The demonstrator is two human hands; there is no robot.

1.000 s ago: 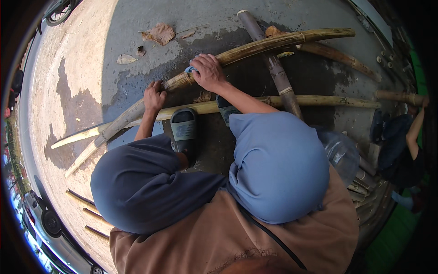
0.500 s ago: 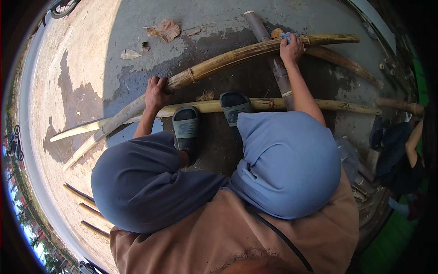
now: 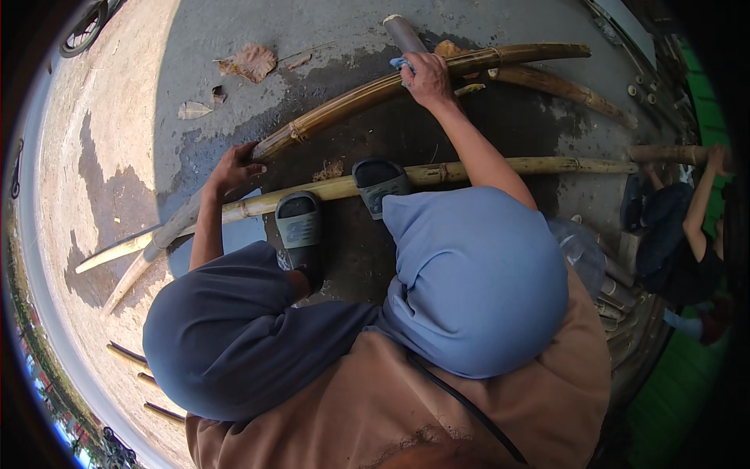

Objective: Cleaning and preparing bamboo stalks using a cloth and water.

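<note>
A long, curved yellow-brown bamboo pole (image 3: 344, 109) lies slantwise in front of me, its right end farther off. My left hand (image 3: 231, 172) is closed over the pole left of its middle joint, with the thumb on the near side. Pressed on top of the pole, right of the middle, my right hand (image 3: 430, 81) grips a small blue cloth (image 3: 401, 64), mostly hidden under the fingers. A second bamboo pole (image 3: 500, 167) runs across the ground just beyond my sandals (image 3: 300, 220). A grey-brown pole (image 3: 403, 33) crosses beneath the curved one.
Another bamboo piece (image 3: 562, 84) lies at the right. Beyond it, a person (image 3: 680, 242) in dark clothes has a hand on a brown pole (image 3: 668, 154). Dry leaves (image 3: 251, 62) lie on the wet concrete. Several cut poles (image 3: 129, 356) rest at left. Clear plastic (image 3: 580, 254) sits beside my knee.
My right hand has slid left along the bamboo pole with the blue cloth. My left hand keeps its place on the pole, its thumb now farther out. The view has shifted slightly.
</note>
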